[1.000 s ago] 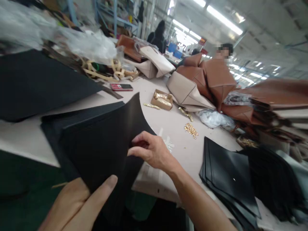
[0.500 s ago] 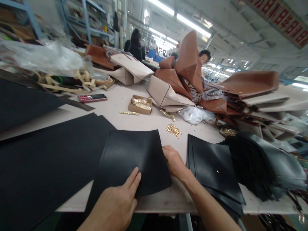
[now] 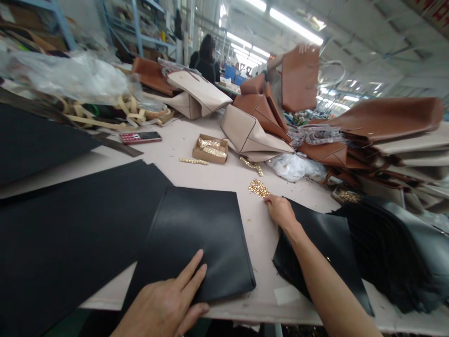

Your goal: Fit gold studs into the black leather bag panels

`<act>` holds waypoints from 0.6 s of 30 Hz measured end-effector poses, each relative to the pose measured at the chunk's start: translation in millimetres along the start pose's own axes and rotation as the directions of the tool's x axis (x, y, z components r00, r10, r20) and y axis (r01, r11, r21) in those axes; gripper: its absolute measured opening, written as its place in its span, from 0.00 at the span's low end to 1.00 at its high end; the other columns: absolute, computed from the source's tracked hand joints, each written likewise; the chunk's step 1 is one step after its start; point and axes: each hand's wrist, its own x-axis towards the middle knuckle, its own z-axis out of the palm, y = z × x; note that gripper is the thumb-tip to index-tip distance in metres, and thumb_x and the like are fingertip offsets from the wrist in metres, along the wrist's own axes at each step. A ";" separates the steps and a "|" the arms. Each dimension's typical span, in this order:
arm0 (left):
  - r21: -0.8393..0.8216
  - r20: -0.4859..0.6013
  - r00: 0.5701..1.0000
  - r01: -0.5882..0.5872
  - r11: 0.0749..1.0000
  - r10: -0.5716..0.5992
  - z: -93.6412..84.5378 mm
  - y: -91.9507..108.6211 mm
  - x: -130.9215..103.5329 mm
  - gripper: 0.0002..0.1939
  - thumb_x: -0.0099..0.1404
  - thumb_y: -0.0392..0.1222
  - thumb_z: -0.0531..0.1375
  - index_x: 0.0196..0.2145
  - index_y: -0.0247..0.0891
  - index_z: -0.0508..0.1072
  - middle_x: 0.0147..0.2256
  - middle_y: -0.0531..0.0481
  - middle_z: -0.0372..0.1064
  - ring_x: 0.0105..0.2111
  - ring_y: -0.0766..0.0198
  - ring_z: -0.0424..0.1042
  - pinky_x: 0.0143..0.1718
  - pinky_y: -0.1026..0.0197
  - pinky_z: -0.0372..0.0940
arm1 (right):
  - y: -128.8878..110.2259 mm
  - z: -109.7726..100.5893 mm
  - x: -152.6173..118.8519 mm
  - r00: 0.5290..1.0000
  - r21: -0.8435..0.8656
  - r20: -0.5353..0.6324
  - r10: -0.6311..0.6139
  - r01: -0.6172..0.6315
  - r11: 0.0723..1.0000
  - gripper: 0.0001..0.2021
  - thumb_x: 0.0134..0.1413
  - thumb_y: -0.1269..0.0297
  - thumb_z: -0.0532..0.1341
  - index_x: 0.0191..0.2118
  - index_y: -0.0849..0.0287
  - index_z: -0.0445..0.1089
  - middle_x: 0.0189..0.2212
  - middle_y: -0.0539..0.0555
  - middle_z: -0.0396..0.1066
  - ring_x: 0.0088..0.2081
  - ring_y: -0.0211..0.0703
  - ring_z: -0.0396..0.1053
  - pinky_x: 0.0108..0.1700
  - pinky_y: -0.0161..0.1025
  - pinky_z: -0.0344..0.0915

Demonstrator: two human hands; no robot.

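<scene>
My left hand lies with its fingers stretched out on a black leather panel, near its front edge. The panel rests flat over other black sheets. My right hand is at the near edge of a small heap of gold-coloured metal pieces. Its thumb and fingertips are pressed together there; what they pinch, if anything, is too small to make out. Under my right wrist and forearm is a stack of black panels, with a tiny shiny piece on the top one.
A cardboard box of gold strips stands mid-table, with loose gold strips by it. A red phone lies left. Beige bags and brown bags are heaped behind. Large black sheets cover the left. People stand beyond.
My right hand has left the panel's right edge and gone right and forward to the gold heap. The panel's edge now lies flatter. Behind, a brown bag has been turned and held up.
</scene>
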 end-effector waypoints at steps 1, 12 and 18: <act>-0.003 -0.012 1.000 0.002 1.000 -0.002 -0.2 -0.1 -0.6 0.20 0.71 0.43 0.53 0.56 0.34 0.73 0.63 0.35 0.57 0.31 0.58 0.80 0.30 0.58 0.76 | 0.5 -0.1 1.7 1.000 -0.004 0.003 0.005 -0.005 1.000 0.13 0.61 0.68 0.55 0.44 0.56 0.77 0.42 0.57 0.79 0.44 0.49 0.75 0.49 0.39 0.64; -0.028 -0.096 0.989 0.107 0.994 -0.109 2.6 9.9 0.3 0.19 0.71 0.42 0.54 0.55 0.34 0.73 0.61 0.39 0.63 0.30 0.60 0.79 0.29 0.59 0.74 | 18.3 -1.8 26.2 0.995 0.074 0.092 0.025 -0.032 0.997 0.10 0.50 0.67 0.62 0.37 0.56 0.79 0.33 0.54 0.79 0.36 0.45 0.75 0.38 0.36 0.65; -0.094 -0.120 0.982 0.136 0.986 -0.147 -1.3 14.4 -1.5 0.19 0.68 0.44 0.59 0.54 0.33 0.73 0.58 0.40 0.68 0.31 0.59 0.79 0.29 0.58 0.73 | 31.2 -0.2 26.5 0.985 0.199 0.157 0.067 -0.098 0.975 0.12 0.46 0.59 0.61 0.32 0.60 0.79 0.20 0.50 0.75 0.21 0.39 0.68 0.25 0.34 0.60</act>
